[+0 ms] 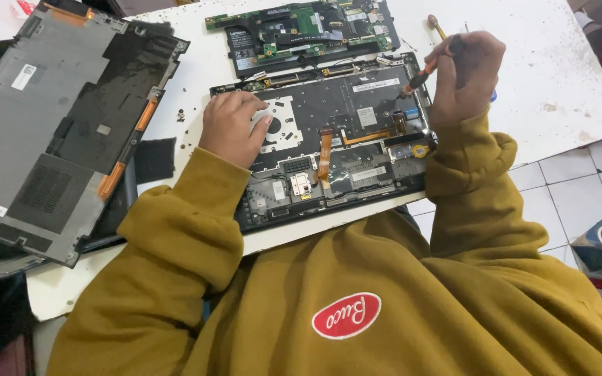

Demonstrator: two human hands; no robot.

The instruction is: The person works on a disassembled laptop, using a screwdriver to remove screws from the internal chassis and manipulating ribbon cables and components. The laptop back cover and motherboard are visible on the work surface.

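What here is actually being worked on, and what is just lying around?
In use: opened laptop chassis, steadied by the left hand; screwdriver in the right hand.

Lying about: green circuit board, grey bottom cover, loose screw, black pad.

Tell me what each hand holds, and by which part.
Right hand grips a screwdriver by its handle. Left hand holds nothing; it rests flat on the open laptop.

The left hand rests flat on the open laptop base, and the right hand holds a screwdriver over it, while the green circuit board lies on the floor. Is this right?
Not quite. The head view shows the circuit board on the white table, just behind the laptop base, not on the floor. The rest holds: the left hand rests on the base and the right hand holds a screwdriver over it.
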